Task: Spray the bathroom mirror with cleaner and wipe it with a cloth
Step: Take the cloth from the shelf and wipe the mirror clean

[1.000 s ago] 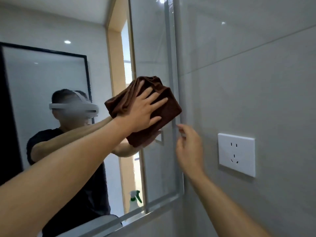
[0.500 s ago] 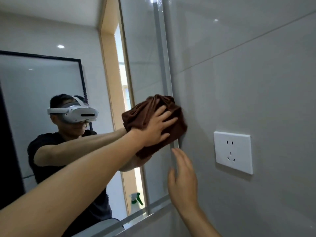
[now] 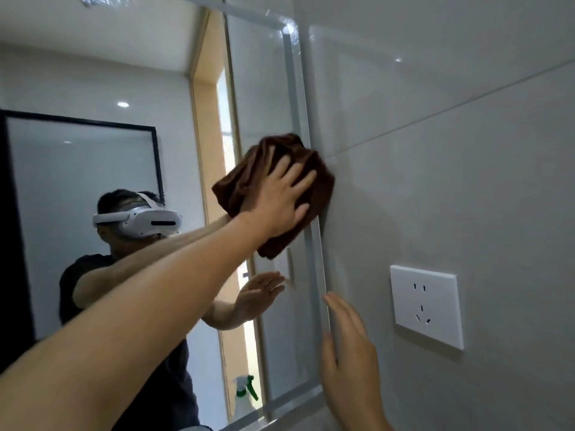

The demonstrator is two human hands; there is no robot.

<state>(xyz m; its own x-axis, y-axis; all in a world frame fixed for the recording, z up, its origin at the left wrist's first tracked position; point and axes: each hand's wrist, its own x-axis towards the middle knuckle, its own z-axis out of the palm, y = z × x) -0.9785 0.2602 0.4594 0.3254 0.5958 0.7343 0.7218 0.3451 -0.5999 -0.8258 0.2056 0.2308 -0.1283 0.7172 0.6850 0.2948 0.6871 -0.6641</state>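
Fingers of the left hand (image 3: pixel 280 200) are spreading flat over a bunched brown cloth (image 3: pixel 270 181), pressing it against the right edge of the mirror (image 3: pixel 270 88) at frame centre. Below it, toward the lower centre-right, the right hand (image 3: pixel 351 362) is lying open with straight fingers at the mirror's frosted border, holding nothing. A white wall socket (image 3: pixel 426 304) is sitting right of it. A spray bottle (image 3: pixel 244 396) is appearing, reflected, at bottom centre.
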